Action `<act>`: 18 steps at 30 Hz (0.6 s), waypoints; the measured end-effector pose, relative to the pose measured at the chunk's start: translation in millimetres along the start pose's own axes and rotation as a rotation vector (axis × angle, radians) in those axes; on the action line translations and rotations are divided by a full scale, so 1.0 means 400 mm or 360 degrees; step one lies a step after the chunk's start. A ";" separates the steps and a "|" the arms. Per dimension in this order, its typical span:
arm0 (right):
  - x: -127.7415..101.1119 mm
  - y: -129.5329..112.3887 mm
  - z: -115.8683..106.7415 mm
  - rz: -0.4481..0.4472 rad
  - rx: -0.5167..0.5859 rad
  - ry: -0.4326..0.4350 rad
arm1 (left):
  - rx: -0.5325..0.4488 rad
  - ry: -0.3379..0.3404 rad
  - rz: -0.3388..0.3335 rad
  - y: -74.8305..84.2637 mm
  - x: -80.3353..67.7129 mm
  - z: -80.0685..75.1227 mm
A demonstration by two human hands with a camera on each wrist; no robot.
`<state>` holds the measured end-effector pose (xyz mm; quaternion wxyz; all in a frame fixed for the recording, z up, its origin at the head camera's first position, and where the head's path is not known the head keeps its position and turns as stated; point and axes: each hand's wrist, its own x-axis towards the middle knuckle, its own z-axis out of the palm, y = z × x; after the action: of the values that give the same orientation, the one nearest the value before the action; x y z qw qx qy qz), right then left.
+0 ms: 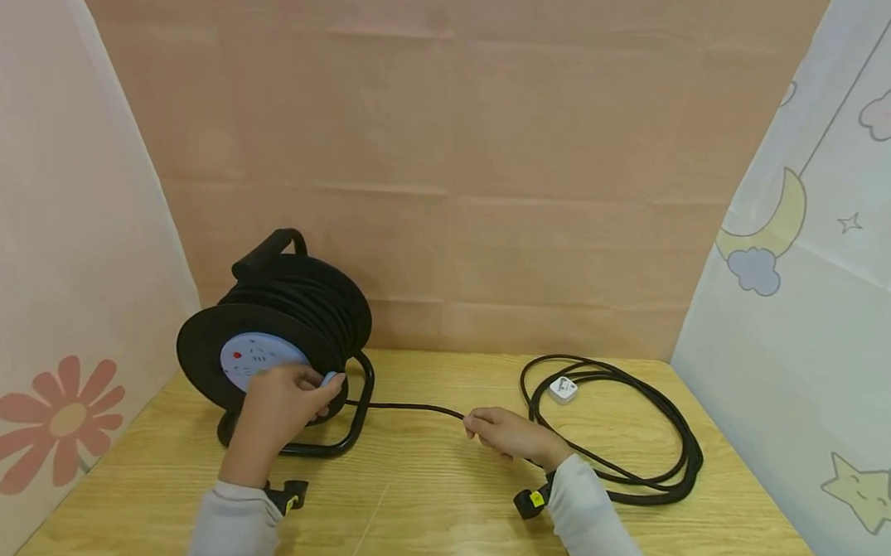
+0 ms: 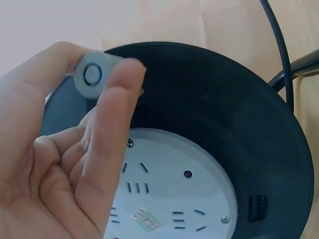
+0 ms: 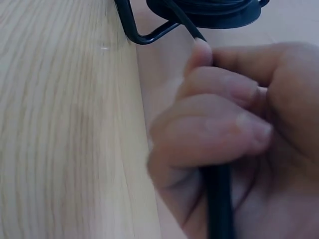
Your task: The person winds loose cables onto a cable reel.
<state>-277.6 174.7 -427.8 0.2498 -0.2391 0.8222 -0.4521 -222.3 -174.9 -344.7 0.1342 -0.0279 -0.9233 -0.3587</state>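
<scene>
A black cable reel [image 1: 295, 296] stands on its tubular frame at the left of the table, thick black cable wound on its drum. My left hand [image 1: 283, 399] is at the front disc, thumb and finger pinching the grey-blue crank knob [image 2: 92, 74] near the disc's rim. Behind those fingers shows the pale socket panel [image 2: 174, 194]. From the reel the black cable [image 1: 410, 407] runs right across the table to my right hand [image 1: 516, 439]. In the right wrist view that hand's fingers curl round the cable [image 3: 219, 204], which comes out below the palm.
Loose loops of cable [image 1: 687, 463] lie on the table at the right, with a white plug [image 1: 563, 389] inside them. The reel's frame foot [image 1: 318, 451] rests on the wooden table [image 1: 420, 509]. Patterned sheets [image 1: 808, 344] stand at both sides, a plain peach one [image 1: 492, 230] behind.
</scene>
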 end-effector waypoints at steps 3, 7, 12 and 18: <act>-0.005 -0.005 -0.002 0.0006 -0.0036 -0.0057 | -0.0051 -0.0103 -0.0065 -0.007 0.005 -0.004; -0.009 -0.009 -0.004 -0.0011 -0.0041 -0.0043 | -0.0125 -0.0159 -0.0115 -0.013 0.006 -0.007; -0.012 -0.011 -0.013 -0.0025 -0.0036 0.0034 | -0.0162 -0.0198 -0.0149 -0.016 0.008 -0.006; -0.021 -0.011 -0.029 0.0000 -0.0111 0.0056 | -0.0167 -0.0238 -0.0185 -0.024 0.013 -0.005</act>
<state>-277.6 185.0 -416.9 0.2270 -0.2397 0.8417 -0.4274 -228.3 -183.6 -348.1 0.0424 -0.0081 -0.9107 -0.4107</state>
